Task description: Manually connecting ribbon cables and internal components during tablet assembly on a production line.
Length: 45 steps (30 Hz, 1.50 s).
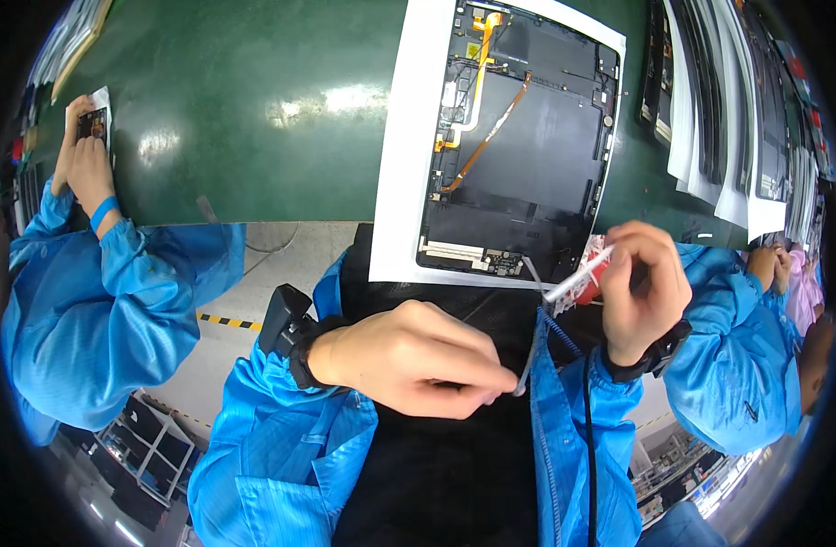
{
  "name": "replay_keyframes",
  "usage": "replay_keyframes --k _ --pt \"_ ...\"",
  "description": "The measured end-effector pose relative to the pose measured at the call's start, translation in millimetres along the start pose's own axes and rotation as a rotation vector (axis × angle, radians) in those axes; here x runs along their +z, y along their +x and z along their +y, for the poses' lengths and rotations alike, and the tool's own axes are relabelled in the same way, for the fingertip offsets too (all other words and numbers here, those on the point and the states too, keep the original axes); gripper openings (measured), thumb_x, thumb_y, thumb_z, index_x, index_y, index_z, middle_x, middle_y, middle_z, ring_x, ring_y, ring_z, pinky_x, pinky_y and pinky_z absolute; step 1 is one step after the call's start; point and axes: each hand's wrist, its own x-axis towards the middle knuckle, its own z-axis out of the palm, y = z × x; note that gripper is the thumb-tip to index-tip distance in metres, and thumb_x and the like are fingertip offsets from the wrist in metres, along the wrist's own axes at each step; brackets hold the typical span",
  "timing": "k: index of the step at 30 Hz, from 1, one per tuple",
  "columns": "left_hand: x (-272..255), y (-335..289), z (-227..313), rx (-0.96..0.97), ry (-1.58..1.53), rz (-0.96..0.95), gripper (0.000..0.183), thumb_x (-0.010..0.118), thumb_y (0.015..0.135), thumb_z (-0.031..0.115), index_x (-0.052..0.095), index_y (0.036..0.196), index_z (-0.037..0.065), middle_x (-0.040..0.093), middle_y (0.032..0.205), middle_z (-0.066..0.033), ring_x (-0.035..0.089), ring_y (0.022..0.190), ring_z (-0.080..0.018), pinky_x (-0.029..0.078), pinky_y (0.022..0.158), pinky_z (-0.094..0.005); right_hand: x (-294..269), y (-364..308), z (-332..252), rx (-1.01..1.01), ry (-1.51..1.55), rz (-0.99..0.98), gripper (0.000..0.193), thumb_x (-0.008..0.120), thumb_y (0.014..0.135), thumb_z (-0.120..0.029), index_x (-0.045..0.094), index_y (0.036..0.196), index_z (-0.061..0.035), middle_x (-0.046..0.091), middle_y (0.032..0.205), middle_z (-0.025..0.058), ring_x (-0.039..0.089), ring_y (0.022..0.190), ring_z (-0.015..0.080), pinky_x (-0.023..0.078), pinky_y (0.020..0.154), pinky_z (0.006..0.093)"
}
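My left hand is closed in front of my chest, its fingertips pinching a thin grey strip-like piece whose kind I cannot make out. Opposite it, my right hand grips a narrow white strip between thumb and fingers. The strip's free end points down and left, close to the grey piece. Just beyond both hands lies an opened black tablet housing with orange flex cables and small boards along its edges. Under the housing is a white sheet that overhangs the table's near edge.
The green table runs across the far side. To the right, several tablet housings stand in a row with white sheets between them. A co-worker in blue handles a small part at far left; another blue sleeve is at right.
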Motion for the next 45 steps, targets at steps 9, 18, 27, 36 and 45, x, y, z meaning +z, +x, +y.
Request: replay_keyframes --k 9,18,27,36,45 --pt "-1.1 3.7 -1.4 0.025 -0.055 0.019 0.019 0.078 0.087 -0.008 0.079 0.106 -0.010 0.077 0.089 -0.0174 0.074 0.066 -0.0224 0.057 0.055 -0.0292 -41.8 -34.6 70.3 0.343 -0.063 0.222 0.004 0.067 0.099 0.001 0.068 0.095 0.0014 0.076 0.099 0.0024 0.052 0.071 0.0023 0.041 0.062 0.0209" --pt "-3.9 17.8 5.9 -0.013 -0.051 -0.002 0.017 0.080 0.087 -0.008 0.079 0.104 -0.009 0.077 0.087 -0.0171 0.070 0.060 -0.0216 0.052 0.051 -0.0300 -87.2 -49.5 26.5 0.464 -0.220 -0.296 0.028 0.089 0.077 -0.004 0.071 0.098 -0.0002 0.075 0.092 0.0084 0.072 0.087 0.0205 0.051 0.072 0.0294" --pt "-14.1 47.2 29.8 -0.054 0.128 0.059 0.018 0.088 0.081 0.000 0.080 0.097 -0.005 0.073 0.079 -0.0149 0.070 0.062 -0.0245 0.053 0.055 -0.0332 -12.2 37.1 -29.8 -0.525 0.523 -0.305 0.027 0.076 0.080 -0.014 0.081 0.103 -0.0025 0.078 0.101 0.0110 0.076 0.077 0.0235 0.058 0.062 0.0320" --pt "-39.6 38.3 -4.7 -0.309 1.331 0.176 0.085 0.094 0.069 0.042 0.067 0.143 0.013 0.044 0.162 -0.0280 0.048 0.144 -0.0512 0.039 0.120 -0.0594 -0.9 71.0 -9.0 -0.343 0.228 -0.060 0.038 0.088 0.063 -0.001 0.085 0.100 -0.0092 0.076 0.113 0.0117 0.068 0.079 0.0189 0.050 0.061 0.0273" --pt "-59.0 41.9 7.5 -0.285 1.338 -0.050 0.082 0.089 0.068 0.052 0.070 0.137 0.011 0.051 0.156 -0.0257 0.049 0.144 -0.0489 0.044 0.117 -0.0579 29.7 107.1 19.4 -0.170 0.173 -0.100 0.019 0.088 0.074 0.001 0.082 0.092 -0.0037 0.073 0.120 0.0092 0.072 0.099 0.0228 0.055 0.080 0.0324"
